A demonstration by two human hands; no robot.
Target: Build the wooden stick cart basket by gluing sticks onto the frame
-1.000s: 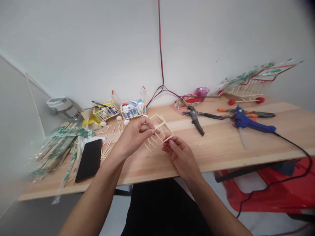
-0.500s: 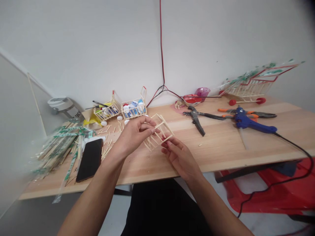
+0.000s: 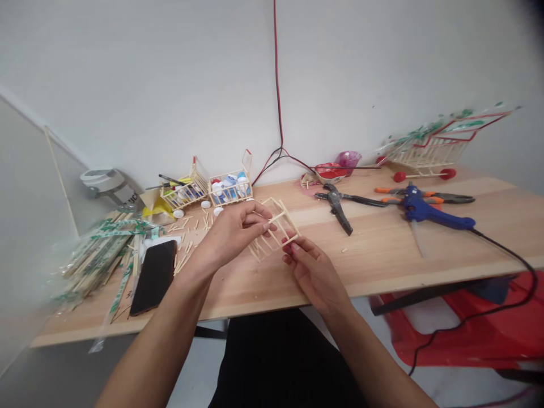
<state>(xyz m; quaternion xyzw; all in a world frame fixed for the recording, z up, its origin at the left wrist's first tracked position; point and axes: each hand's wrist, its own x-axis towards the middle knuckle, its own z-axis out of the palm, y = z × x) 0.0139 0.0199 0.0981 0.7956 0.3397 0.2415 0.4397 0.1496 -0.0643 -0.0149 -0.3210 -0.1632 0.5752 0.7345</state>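
Over a wooden tabletop point(image 3: 382, 255), at picture centre, the left hand point(image 3: 236, 233) and right hand point(image 3: 313, 273) pinch a wooden-stick frame point(image 3: 289, 219), probably light, stiff but fragile at its joints and best held near its corners, with a blue glue gun point(image 3: 425, 209) at right.

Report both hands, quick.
Left hand: closed, holding the wooden stick frame.
Right hand: closed, fingertips pinching the same frame's lower right corner.

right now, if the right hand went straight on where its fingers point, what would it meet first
Most likely the small stick frame, which the right hand touches at its fingertips; past that, perhaps the left hand, though depth is hard to judge.
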